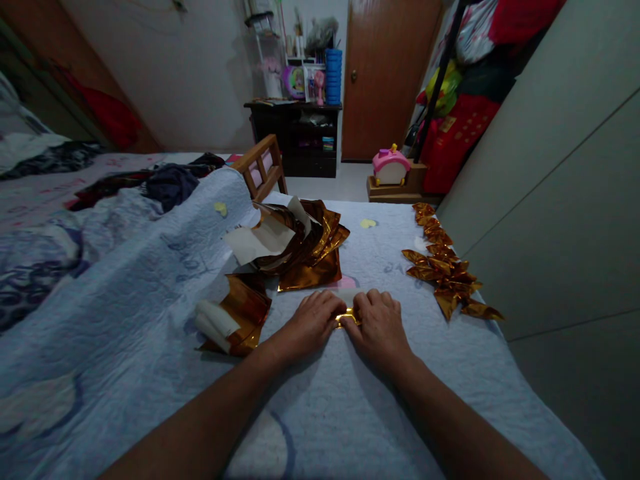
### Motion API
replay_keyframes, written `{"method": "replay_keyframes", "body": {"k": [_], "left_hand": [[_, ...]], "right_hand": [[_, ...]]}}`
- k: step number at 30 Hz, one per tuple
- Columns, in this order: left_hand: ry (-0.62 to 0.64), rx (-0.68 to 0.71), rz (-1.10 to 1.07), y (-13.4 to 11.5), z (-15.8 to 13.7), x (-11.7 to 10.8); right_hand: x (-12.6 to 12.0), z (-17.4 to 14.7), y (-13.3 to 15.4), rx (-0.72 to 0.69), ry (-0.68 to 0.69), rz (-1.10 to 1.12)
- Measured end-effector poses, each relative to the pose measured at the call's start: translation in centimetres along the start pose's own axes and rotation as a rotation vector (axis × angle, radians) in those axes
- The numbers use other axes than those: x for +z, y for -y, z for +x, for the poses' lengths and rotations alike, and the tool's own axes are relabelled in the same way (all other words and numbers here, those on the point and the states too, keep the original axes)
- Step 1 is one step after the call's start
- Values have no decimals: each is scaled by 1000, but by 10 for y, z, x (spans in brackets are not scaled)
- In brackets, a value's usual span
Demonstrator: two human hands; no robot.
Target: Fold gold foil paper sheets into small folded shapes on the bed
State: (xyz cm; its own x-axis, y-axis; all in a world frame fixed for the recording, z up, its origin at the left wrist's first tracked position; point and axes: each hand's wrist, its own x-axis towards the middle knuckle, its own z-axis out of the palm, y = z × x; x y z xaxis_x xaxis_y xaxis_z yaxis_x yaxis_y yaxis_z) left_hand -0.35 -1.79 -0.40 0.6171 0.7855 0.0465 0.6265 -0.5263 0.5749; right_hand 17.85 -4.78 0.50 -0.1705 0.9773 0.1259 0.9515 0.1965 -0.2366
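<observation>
Between my two hands is a sheet of gold foil paper [347,319], its near edge rolled or folded and its pale backing lying flat beyond my fingers. My left hand [319,320] pinches the left end of the fold. At the right end, my right hand [380,325] grips it with thumb and curled fingers. Just past my left hand lies a fanned stack of gold foil paper [310,243], some sheets showing their white backs. A smaller curled bunch of gold foil paper [245,313] rests left of my left hand.
Folded gold foil pieces [445,270] lie in a row along the bed's right edge, by a pale cabinet [565,220]. The blue quilted bedcover [320,413] rises in a ridge at left. A wooden rail [260,167] stands at the far end, with a pink toy [391,165] beyond.
</observation>
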Motion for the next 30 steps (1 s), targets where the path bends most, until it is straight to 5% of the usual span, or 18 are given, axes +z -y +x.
{"method": "replay_keyframes", "body": {"k": [19,26,30], "left_hand": [[18,-15,15,-1,0,-1],[-5,0,37,3,-1,5],[-14,7,47,1,-1,4]], "right_hand": [[8,-4,-57,-30,-4,-46],[-6,0,-54,-47,-162,186],[-11,2,-37,-255,-141,416]]}}
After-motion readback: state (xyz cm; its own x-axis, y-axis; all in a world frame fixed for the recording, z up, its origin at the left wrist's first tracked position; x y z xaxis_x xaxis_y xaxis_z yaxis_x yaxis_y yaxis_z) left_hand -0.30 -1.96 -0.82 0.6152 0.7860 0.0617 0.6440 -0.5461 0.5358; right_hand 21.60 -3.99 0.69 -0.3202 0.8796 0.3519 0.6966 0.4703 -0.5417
